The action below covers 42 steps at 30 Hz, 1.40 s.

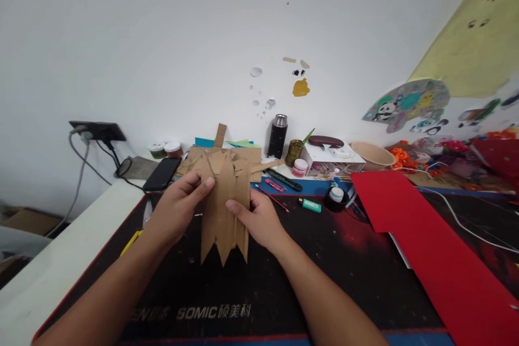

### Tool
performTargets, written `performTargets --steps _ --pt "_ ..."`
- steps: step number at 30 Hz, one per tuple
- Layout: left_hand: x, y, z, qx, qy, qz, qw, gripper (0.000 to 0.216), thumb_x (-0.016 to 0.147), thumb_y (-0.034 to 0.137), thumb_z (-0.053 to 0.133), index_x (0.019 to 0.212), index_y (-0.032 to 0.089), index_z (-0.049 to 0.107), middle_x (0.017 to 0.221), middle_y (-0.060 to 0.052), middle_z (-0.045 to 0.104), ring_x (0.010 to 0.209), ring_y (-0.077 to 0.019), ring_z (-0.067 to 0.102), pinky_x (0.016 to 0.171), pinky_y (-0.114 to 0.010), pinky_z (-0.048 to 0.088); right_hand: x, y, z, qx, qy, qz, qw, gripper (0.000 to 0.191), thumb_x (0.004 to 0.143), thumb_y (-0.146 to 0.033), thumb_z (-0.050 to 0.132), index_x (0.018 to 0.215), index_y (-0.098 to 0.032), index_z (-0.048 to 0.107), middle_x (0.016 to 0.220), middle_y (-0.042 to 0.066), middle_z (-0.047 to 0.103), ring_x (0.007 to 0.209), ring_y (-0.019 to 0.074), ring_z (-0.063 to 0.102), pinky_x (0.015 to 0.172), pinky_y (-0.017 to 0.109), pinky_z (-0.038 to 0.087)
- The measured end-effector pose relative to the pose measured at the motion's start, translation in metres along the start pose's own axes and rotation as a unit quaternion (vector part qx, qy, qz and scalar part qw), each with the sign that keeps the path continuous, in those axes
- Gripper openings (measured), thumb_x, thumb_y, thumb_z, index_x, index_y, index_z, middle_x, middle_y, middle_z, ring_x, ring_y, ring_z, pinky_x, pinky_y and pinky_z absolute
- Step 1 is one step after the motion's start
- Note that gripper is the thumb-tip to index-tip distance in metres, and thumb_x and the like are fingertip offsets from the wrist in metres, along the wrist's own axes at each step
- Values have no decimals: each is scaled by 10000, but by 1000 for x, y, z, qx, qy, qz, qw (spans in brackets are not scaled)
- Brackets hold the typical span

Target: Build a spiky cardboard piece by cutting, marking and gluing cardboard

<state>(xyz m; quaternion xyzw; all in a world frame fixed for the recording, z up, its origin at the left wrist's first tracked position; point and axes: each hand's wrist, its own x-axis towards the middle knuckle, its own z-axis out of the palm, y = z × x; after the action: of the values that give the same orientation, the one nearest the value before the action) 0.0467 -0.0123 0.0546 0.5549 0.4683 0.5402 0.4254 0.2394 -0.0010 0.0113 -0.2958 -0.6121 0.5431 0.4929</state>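
The cardboard piece (225,211), cut into long points at its lower end, is held upright above the middle of the black desk mat (251,281), clear of its surface. The left hand (176,208) pinches its upper left edge between thumb and fingertips, and the right hand (259,221) clamps its right side, thumb laid across the front; that two-sided hold seems meant to keep the loose strips flat. Along the mat's near edge, white lettering (194,313) reads "SOMIC", then Chinese characters. A red sheet (425,243) covers the mat's right part, a phone (162,173) lies off its far left corner, and a dark flask (278,136) stands beyond its far edge
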Motion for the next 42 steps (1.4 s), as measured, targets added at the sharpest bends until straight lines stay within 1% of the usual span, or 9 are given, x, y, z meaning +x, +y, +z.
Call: performTargets --steps 4,6,9,11,14,22,28,35,42 --pt "3 12 -2 126 78 153 977 389 930 439 795 1257 262 681 1121 -66 740 990 -247 716 876 -405 601 2 -7 -6 -44 35 -35 998 372 941 -513 750 1137 -198 781 1181 104 829 1083 315 768 958 438 593" --pt "1 20 -6 263 125 254 922 264 970 343 756 1210 264 679 1099 -54 708 913 -221 691 859 -405 586 2 -10 -9 -65 46 -50 996 335 950 -487 737 1114 -199 784 1157 106 833 1061 310 769 929 426 598" --pt "-2 34 -12 424 90 396 809 150 1008 212 693 1144 272 715 1095 -65 719 988 -255 689 890 -430 572 2 -13 -11 -92 47 -63 993 313 945 -470 733 1100 -203 785 1105 97 836 997 291 768 868 396 601" --pt "0 41 -16 479 54 452 750 184 1007 164 681 1148 272 732 1073 -72 723 984 -265 692 859 -422 577 2 -14 -11 -111 44 -61 991 309 940 -471 731 1077 -199 783 1058 89 833 944 276 758 827 376 590" --pt "6 46 -22 522 23 481 704 166 997 165 691 1107 264 766 1089 -95 744 956 -274 696 824 -428 582 1 -17 -11 -129 39 -54 989 311 935 -483 721 1022 -190 777 982 78 821 876 259 736 770 351 567" --pt "20 45 -39 518 -71 463 716 245 996 270 690 1198 350 804 1238 -98 782 1101 -348 737 965 -546 588 1 -20 -13 -72 16 -43 996 348 947 -518 717 1087 -206 779 1078 79 824 969 275 747 834 373 579" --pt "25 43 -53 530 -134 419 725 384 993 229 664 1321 403 761 1435 -66 727 1371 -379 648 1195 -601 469 4 -17 -15 -18 15 -30 999 403 936 -572 732 1125 -219 774 1155 84 818 1055 299 744 925 416 584" --pt "30 44 -59 567 -128 460 671 423 985 186 698 1371 359 714 1510 -100 683 1401 -380 620 1192 -569 458 2 -16 -14 16 -23 8 1000 433 916 -594 757 1118 -211 767 1119 76 812 1018 287 752 901 401 587" --pt "30 52 -59 522 -174 445 706 301 1008 268 689 1281 379 752 1364 -59 772 1360 -338 651 1190 -549 468 2 -17 -15 27 -38 29 998 490 897 -644 768 1126 -212 779 1112 74 809 1019 280 753 893 398 598"
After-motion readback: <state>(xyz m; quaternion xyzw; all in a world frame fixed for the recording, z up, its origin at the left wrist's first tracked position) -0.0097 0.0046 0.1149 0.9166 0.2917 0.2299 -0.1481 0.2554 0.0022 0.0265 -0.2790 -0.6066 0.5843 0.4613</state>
